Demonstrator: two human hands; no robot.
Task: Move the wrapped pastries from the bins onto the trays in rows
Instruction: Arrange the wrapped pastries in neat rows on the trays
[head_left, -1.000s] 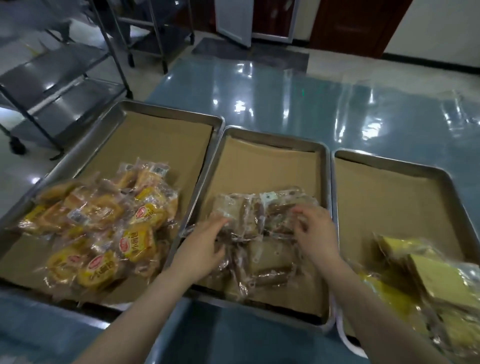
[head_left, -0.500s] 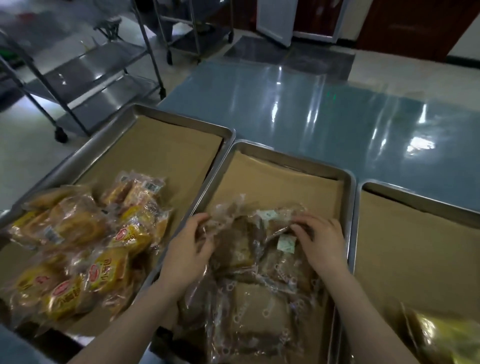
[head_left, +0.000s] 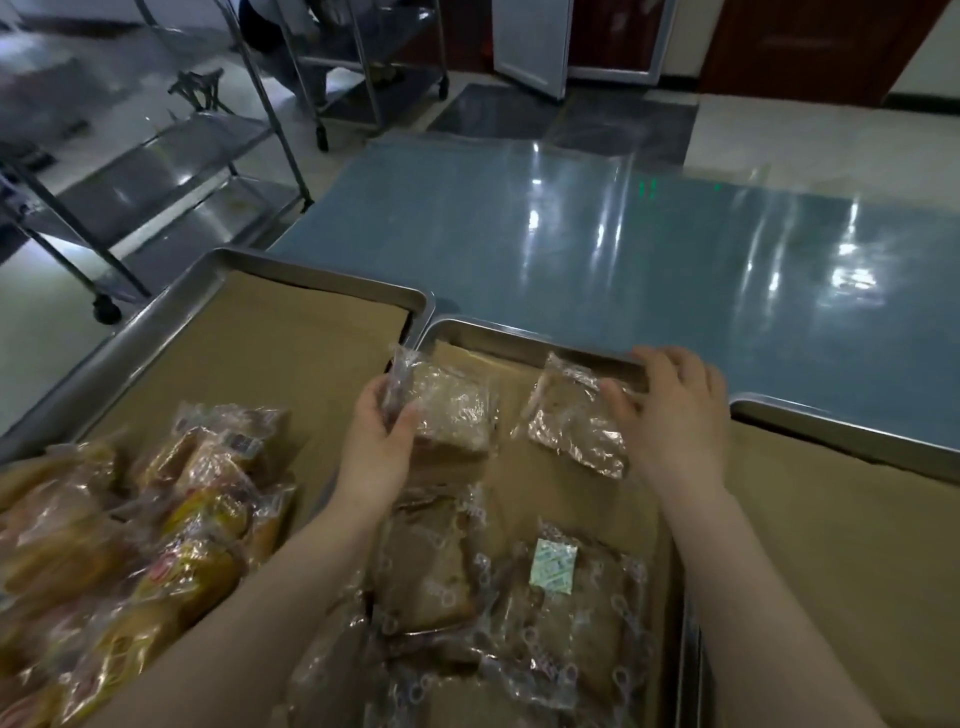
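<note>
Blue-grey and glossy, the table (head_left: 623, 249) fills the far half of the view, with pale floor (head_left: 779, 140) beyond it. Steel racks (head_left: 156, 171) on casters stand far left, and a white door (head_left: 530, 41) hangs ajar at the back.

Three steel trays lined with brown paper sit side by side on the near part of the table. The left tray (head_left: 156, 332) holds a yellow pile (head_left: 130, 545) of wrapped pastries heaped at its near end. The right tray (head_left: 831, 431) shows mostly its paper. The middle tray (head_left: 519, 345) holds a brown pile (head_left: 493, 623) of clear-wrapped pastries at its near end, and two single packets side by side at its far end.

Both bare forearms reach over the brown pile. The left hand (head_left: 379, 447) grips the left pastry (head_left: 452, 410) by its left edge, thumb on top and fingers curled round the wrapper; the packet lies by the tray's far left corner. The right hand (head_left: 670, 410) has its bent fingers over the right edge of the right pastry (head_left: 571, 421), which lies flat on the paper near the far rim. Its thumb is hidden, so I cannot tell whether it pinches or only presses.

A small white-and-green label (head_left: 553, 571) faces up on one packet in the brown pile.
</note>
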